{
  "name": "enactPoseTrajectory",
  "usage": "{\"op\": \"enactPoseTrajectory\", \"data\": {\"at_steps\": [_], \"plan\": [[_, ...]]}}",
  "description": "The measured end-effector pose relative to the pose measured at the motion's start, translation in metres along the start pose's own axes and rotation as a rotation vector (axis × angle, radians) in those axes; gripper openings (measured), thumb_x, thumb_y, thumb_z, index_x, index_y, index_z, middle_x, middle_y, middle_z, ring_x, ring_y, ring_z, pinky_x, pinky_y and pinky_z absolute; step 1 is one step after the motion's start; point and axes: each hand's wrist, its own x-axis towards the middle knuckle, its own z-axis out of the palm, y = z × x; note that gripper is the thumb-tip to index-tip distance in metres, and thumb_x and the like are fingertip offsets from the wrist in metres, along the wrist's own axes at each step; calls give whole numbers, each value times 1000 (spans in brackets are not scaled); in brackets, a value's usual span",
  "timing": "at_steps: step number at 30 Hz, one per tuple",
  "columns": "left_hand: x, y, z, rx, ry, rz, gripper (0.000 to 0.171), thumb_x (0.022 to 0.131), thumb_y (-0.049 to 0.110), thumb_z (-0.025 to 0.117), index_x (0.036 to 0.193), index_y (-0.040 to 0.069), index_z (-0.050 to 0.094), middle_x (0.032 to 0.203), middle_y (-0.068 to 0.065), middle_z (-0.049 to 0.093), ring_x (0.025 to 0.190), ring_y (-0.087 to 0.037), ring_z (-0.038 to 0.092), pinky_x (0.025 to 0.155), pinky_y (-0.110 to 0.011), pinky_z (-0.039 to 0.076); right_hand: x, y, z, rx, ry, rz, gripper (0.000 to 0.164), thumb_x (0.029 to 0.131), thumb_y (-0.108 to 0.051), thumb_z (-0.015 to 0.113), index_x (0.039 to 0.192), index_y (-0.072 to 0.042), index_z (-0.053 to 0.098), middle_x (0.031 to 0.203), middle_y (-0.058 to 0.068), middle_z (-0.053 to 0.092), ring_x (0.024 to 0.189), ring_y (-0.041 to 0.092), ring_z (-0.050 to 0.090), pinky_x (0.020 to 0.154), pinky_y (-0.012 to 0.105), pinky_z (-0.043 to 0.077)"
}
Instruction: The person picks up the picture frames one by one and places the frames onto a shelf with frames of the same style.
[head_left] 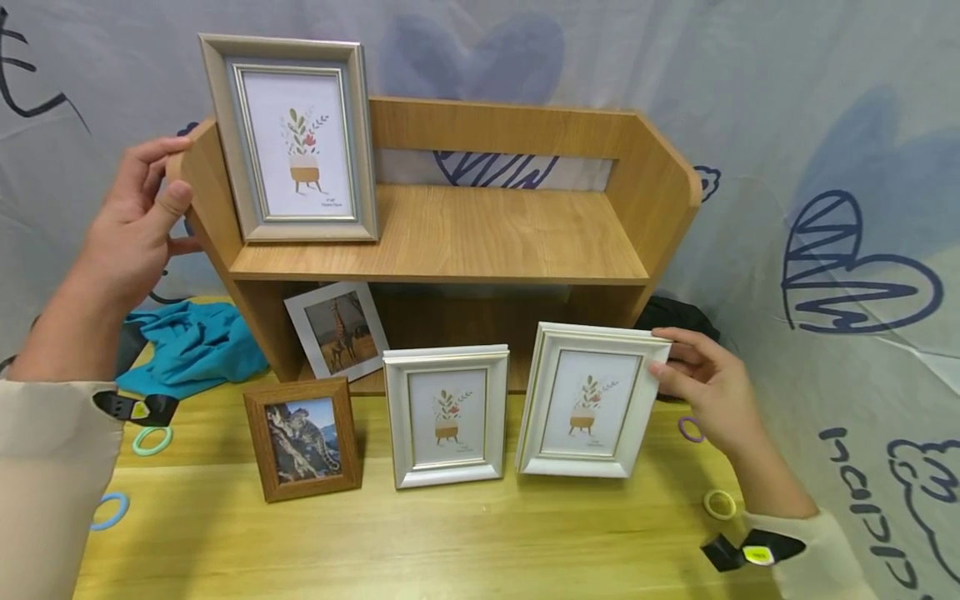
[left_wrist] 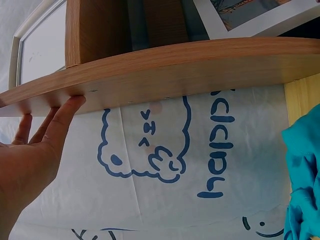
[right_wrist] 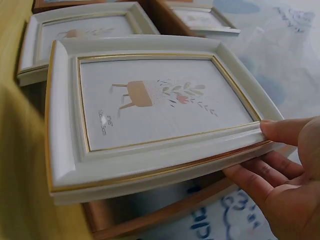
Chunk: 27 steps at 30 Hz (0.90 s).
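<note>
My left hand [head_left: 123,225] rests its fingertips on the outer face of the side panel [left_wrist: 175,70] of a wooden shelf [head_left: 465,242]; its fingers look fairly straight. With the right hand [head_left: 708,383] I pinch the upper right edge of a white picture frame [head_left: 637,408], thumb in front and fingers behind. It leans slightly, showing a plant print. Left of it stands a similar white frame [head_left: 450,479]. A wooden frame [head_left: 341,433] with a leopard picture stands farther left. On the upper shelf, a champagne-coloured frame [head_left: 292,229] stands near my left hand.
A white-bordered giraffe picture [head_left: 341,329] leans tilted in the lower compartment. Teal cloth [head_left: 198,342] lies left of the shelf, and something black [head_left: 678,317] lies right. Coloured rings [head_left: 720,504] lie on the yellow wood-grain table [head_left: 375,550]. Printed fabric [head_left: 825,167] hangs behind.
</note>
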Motion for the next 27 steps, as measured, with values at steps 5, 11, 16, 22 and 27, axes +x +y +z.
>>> {"op": "enactPoseTrajectory", "data": {"at_steps": [5,11,16,22,27], "plan": [[0,0,0,21,-2,-3,51,109,20,42,156,36,33,165,-5,22,143,-31,29,73,-15,55,7,-27,-4,95,12,-46,40,92,14,68,131,4,64,107,-1,76,88,11,75,71,27,62],[0,1,1,84,2,-14,51,110,21,41,157,39,31,166,-4,21,143,-33,27,74,-15,54,17,-66,-11,166,7,-123,43,91,19,65,132,5,64,109,4,76,87,13,76,69,27,61],[0,1,1,119,4,-21,51,110,22,40,157,40,30,167,-4,20,143,-35,27,74,-15,53,29,-98,-10,238,7,-152,45,90,21,64,133,7,63,110,9,76,88,17,76,69,28,61],[0,1,0,114,-1,-12,51,110,22,39,157,39,30,167,-5,20,142,-35,28,73,-15,54,49,-137,-1,302,32,-172,44,90,18,67,133,8,62,111,16,74,91,23,76,68,29,62],[-1,1,0,121,-9,-10,51,110,22,39,157,39,29,166,-5,21,142,-34,29,74,-14,53,75,-165,13,334,31,-175,45,89,13,72,132,7,63,110,20,73,91,28,74,65,31,62]]}}
